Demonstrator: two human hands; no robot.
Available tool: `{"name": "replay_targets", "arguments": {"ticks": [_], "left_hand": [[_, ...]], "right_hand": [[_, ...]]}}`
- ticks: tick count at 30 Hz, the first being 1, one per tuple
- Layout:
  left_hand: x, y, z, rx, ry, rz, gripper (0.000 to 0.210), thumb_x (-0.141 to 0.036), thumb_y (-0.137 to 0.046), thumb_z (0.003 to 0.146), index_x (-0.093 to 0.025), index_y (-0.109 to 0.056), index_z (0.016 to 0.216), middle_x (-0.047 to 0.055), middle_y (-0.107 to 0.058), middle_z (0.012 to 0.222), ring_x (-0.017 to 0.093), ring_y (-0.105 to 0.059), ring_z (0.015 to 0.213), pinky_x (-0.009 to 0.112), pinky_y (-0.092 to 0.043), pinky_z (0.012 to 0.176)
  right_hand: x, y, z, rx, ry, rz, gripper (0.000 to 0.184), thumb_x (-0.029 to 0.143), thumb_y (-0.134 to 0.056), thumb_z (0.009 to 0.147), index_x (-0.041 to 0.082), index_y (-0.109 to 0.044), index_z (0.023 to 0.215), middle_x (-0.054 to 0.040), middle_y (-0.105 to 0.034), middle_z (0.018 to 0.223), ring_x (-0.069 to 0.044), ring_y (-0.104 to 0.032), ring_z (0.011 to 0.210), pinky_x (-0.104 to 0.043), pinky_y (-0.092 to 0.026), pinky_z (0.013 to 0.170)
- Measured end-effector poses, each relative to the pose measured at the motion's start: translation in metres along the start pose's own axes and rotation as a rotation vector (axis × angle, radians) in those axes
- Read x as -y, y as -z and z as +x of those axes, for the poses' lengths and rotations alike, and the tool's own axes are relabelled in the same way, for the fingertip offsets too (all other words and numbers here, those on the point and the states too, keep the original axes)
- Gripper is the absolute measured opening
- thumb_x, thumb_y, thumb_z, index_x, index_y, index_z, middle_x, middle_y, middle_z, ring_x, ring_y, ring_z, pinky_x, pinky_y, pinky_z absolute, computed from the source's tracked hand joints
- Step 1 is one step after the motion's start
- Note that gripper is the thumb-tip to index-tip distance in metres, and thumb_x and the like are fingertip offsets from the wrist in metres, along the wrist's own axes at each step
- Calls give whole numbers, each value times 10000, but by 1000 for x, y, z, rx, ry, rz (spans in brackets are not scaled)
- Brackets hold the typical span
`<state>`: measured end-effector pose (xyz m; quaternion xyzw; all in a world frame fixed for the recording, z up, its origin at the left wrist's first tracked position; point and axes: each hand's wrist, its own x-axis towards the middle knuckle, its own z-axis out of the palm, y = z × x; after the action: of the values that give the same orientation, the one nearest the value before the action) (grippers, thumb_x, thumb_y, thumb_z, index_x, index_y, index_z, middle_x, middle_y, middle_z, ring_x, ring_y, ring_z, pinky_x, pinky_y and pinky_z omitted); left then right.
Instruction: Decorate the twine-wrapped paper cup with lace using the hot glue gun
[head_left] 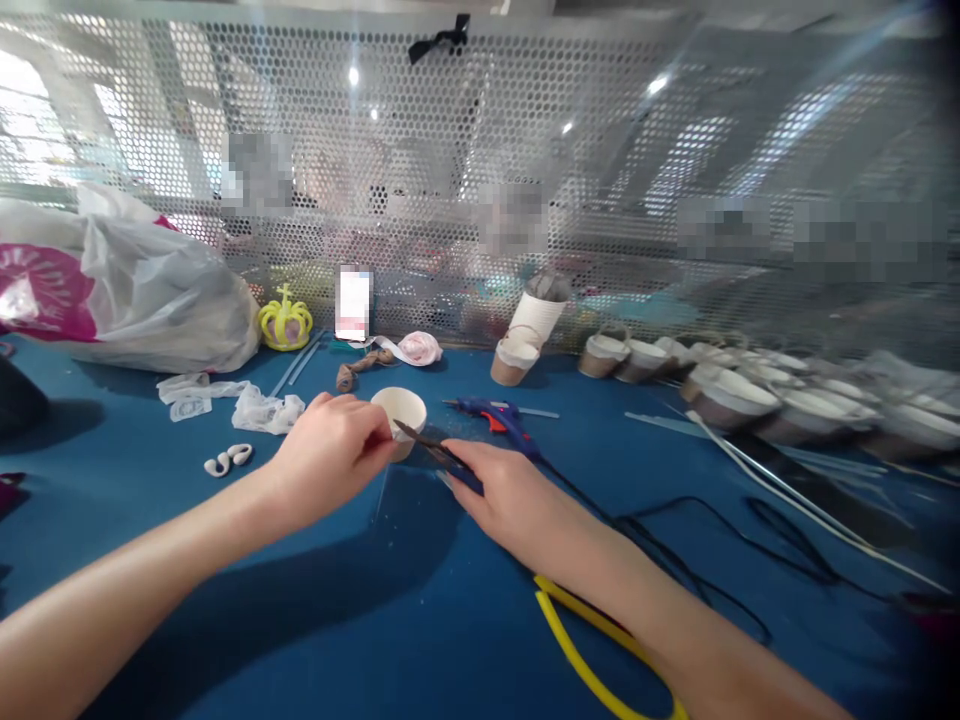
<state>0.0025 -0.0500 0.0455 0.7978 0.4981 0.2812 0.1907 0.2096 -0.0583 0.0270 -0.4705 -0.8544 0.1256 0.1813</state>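
My left hand (334, 445) is closed, its fingertips pinched at the near left rim of a small white cup (399, 405). The cup's mouth faces up, and part of its side is hidden behind my fingers. In my right hand (502, 490) is a pair of scissors (427, 442) with dark blades, their tips pointing left at the cup's rim. Whether the blades are spread or together I cannot tell. A blue glue gun (499, 412) with a red trigger lies just behind my right hand.
Several small brown-and-white cups (739, 392) stand at the right. Left are white lace (264, 408) and a large plastic bag (165, 290). A yellow crown-shaped piece (286, 322), a phone (354, 303) and ribbon roll (421, 348) sit behind. Black cord (697, 500) and yellow strips (585, 660) lie near my right arm.
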Motion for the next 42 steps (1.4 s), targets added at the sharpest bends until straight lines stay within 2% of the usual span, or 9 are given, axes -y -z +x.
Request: {"name": "replay_targets", "arguments": {"ticks": [2,6,9,12,16,21,23,32,42], "left_hand": [[0,5,-1,-14,10,37,178,-270,-552,763,-157,-583,629,20,-567,627,145,-487,616,280,-362,640],[18,17,2,451,40,-607,239,-379,-549,806,-166,-658,811,26,-643,733,135,-564,709,255,-414,702],[31,13,6,559,25,-1030,240,-393,-656,736,-153,-647,746,45,-660,796,139,-582,768,261,-417,746],[33,0,7,677,52,-1206,295,-432,-669,716,-148,-634,787,45,-652,720,141,-587,713,273,-418,713],[24,-7,4,593,37,-1056,355,-473,-676,676,-149,-538,627,-18,-534,558,102,-491,570,238,-381,598],[7,-4,0,28,-68,-62,217,-277,-539,765,-152,-517,590,-12,-509,578,107,-412,571,256,-328,602],[4,-4,0,-30,-81,68,210,-253,-511,768,-148,-527,588,-8,-516,577,109,-415,574,259,-329,608],[11,3,3,211,91,-511,248,-327,-593,733,-137,-513,593,-56,-480,534,55,-370,492,190,-275,470],[36,-15,7,604,71,-1310,265,-399,-670,732,-148,-680,819,51,-668,824,125,-583,751,250,-407,690]], "right_hand": [[0,-1,0,-8,1,-2,236,167,-504,813,172,-614,1022,-101,-686,979,-237,-643,924,-346,-508,799],[7,10,-2,23,91,130,300,150,-469,831,175,-581,1109,-85,-667,1069,-202,-630,956,-308,-504,809],[10,16,-2,15,160,200,319,143,-451,840,171,-569,1135,-80,-656,1113,-181,-624,974,-285,-496,827],[9,17,-2,3,196,204,303,128,-457,832,163,-579,1107,-79,-662,1096,-178,-620,978,-281,-489,835],[7,14,-2,14,181,167,306,124,-478,820,164,-580,1106,-77,-669,1075,-179,-635,932,-276,-500,799],[4,7,-1,16,1,25,281,179,-500,830,178,-605,1091,-95,-683,1022,-223,-647,905,-317,-506,778],[5,5,-1,34,-50,21,288,225,-477,853,166,-597,1109,-111,-670,1050,-240,-634,944,-342,-497,808],[12,7,-1,164,9,194,329,321,-414,899,159,-560,1145,-102,-641,1097,-220,-605,967,-357,-472,835],[15,10,-2,115,75,322,271,283,-421,902,166,-596,1073,-50,-681,961,-164,-629,851,-270,-479,777]]}}
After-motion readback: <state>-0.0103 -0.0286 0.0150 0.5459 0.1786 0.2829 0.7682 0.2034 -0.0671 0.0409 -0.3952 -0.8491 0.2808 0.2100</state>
